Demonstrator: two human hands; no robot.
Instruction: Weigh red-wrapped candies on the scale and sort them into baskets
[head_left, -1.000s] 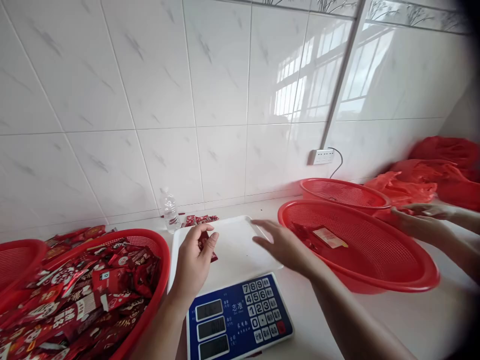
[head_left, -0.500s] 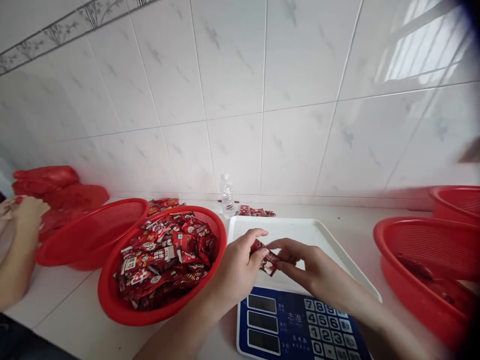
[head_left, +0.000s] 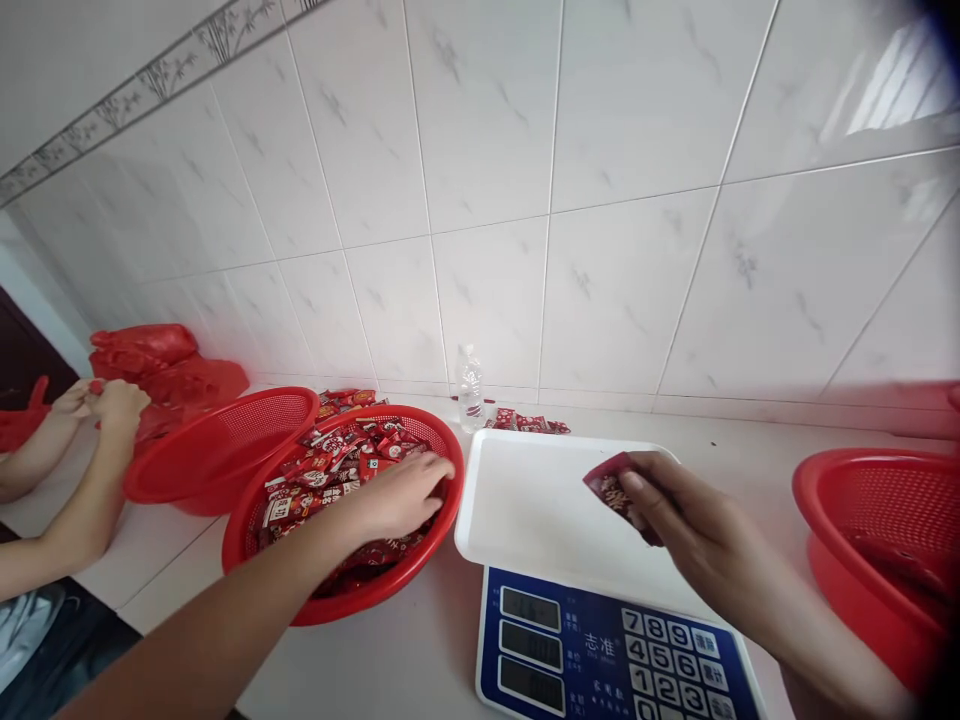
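My right hand [head_left: 675, 510] is closed on a small dark-red snack packet [head_left: 619, 492], pinched under the thumb above the white pan [head_left: 517, 500] of a scale. Whether more than one packet is in that grip is unclear. Palm down, my left hand [head_left: 405, 495] reaches over the right side of a red plastic basket [head_left: 244, 530]. Its fingers bend loosely downward and apart, near the rim, with nothing seen in them; some fingertips are hidden. Many red printed snack packets [head_left: 315, 485] fill this basket.
The scale's blue keypad panel [head_left: 596, 645] faces me. A red basket [head_left: 817, 490] with packets stands right, another red basket [head_left: 217, 450] left. By the tiled wall are a clear bottle [head_left: 470, 390], loose packets [head_left: 525, 422] and red bags [head_left: 165, 370]. Another person's hands [head_left: 116, 402] work far left.
My hands have parted. My left hand has let go of the packet and moved left over the full basket. My right hand keeps the packet, now further right; the view has shifted left.
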